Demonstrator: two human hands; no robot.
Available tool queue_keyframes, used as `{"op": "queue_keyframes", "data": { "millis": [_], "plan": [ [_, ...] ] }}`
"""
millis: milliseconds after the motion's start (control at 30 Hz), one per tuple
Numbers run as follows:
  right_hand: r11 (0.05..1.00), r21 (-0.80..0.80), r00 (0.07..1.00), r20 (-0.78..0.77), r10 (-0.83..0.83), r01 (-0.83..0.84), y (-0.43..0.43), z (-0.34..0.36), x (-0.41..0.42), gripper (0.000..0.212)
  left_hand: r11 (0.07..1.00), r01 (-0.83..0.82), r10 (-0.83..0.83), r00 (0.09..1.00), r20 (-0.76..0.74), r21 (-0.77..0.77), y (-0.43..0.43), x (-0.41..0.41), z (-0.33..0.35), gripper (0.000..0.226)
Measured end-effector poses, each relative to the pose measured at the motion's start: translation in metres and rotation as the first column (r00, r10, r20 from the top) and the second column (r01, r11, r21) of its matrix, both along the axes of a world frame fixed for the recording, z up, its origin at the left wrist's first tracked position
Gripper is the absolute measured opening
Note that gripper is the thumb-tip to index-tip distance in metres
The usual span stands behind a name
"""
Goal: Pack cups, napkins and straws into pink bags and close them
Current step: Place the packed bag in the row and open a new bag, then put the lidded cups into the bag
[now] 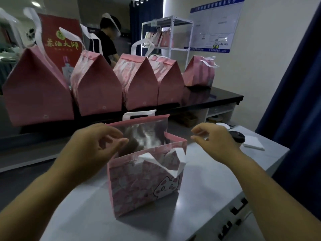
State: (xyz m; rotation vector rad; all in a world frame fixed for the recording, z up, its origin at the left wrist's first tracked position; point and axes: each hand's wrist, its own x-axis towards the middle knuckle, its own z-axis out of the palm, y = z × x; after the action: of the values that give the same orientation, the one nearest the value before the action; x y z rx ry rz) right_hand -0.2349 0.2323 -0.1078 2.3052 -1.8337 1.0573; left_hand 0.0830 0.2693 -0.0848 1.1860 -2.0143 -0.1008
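Your left hand [97, 145] and right hand [215, 141] reach out over the grey table [199, 197], one on each side of the pink bag [144, 181]. The bag stands up, open at the top, in the near middle of the table.

Your right hand is loose and holds nothing. Its fingertips are just beside the bag's right rim, not on it. Your left hand is curled at the left rim, and I cannot tell if it pinches the paper or only comes close.

Inside, the bag is shiny and dark, so I cannot tell what is in it. A white handle [173, 160] hangs down on its near side. To the right, a cup with a black lid [237, 136] and a white napkin [253, 145] sit on the table. On the far black counter [217, 98] stands a row of closed bags [95, 87] with folded tops.

The open bag looks like thin paper: light, a bit stiff, and easy to crease or tip over. I think you should pinch the top rims softly, one in each hand, and bring them together. Do not pull on the handle, as it may tear.
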Motion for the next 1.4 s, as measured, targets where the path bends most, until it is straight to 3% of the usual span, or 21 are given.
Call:
{"op": "queue_keyframes", "data": {
  "millis": [233, 367, 533, 767, 933, 1067, 1233, 1400],
  "plan": [
    [0.992, 0.054, 0.986, -0.121, 0.115, -0.11, 0.001, 0.016, -0.063, 0.02, 0.978, 0.196, -0.175, 0.957, 0.23, -0.073, -0.003, -0.1, 0.053, 0.041],
    [0.984, 0.128, 0.968, -0.202, 0.151, -0.127, -0.019, 0.008, -0.117, 0.024, 0.984, 0.174, -0.145, 0.902, 0.407, -0.033, -0.026, -0.168, 0.053, 0.044],
    [0.913, 0.395, 0.941, -0.258, 0.22, -0.105, -0.061, -0.013, -0.195, 0.031, 0.993, 0.066, -0.107, 0.841, 0.531, 0.096, -0.062, -0.251, 0.024, 0.046],
    [0.913, 0.389, 0.894, -0.443, 0.067, 0.124, -0.126, -0.053, -0.289, 0.024, 0.977, -0.098, -0.019, 0.843, 0.537, 0.189, -0.114, -0.346, -0.041, 0.041],
    [0.885, 0.411, 0.909, -0.415, -0.032, 0.218, -0.174, -0.079, -0.327, 0.065, 0.956, -0.195, 0.058, 0.856, 0.514, 0.218, -0.141, -0.379, -0.072, 0.04],
    [0.835, 0.509, 0.948, -0.316, -0.047, 0.211, -0.198, -0.098, -0.339, 0.086, 0.932, -0.241, 0.074, 0.857, 0.51, 0.271, -0.149, -0.392, -0.088, 0.037],
    [0.804, 0.563, 0.965, -0.258, -0.049, 0.191, -0.208, -0.109, -0.341, 0.07, 0.907, -0.277, 0.086, 0.859, 0.505, 0.317, -0.15, -0.392, -0.099, 0.036],
    [0.854, 0.497, 0.954, -0.3, 0.002, 0.154, -0.2, -0.101, -0.337, 0.065, 0.915, -0.279, 0.112, 0.87, 0.48, 0.293, -0.142, -0.386, -0.097, 0.036]
  ]
}}
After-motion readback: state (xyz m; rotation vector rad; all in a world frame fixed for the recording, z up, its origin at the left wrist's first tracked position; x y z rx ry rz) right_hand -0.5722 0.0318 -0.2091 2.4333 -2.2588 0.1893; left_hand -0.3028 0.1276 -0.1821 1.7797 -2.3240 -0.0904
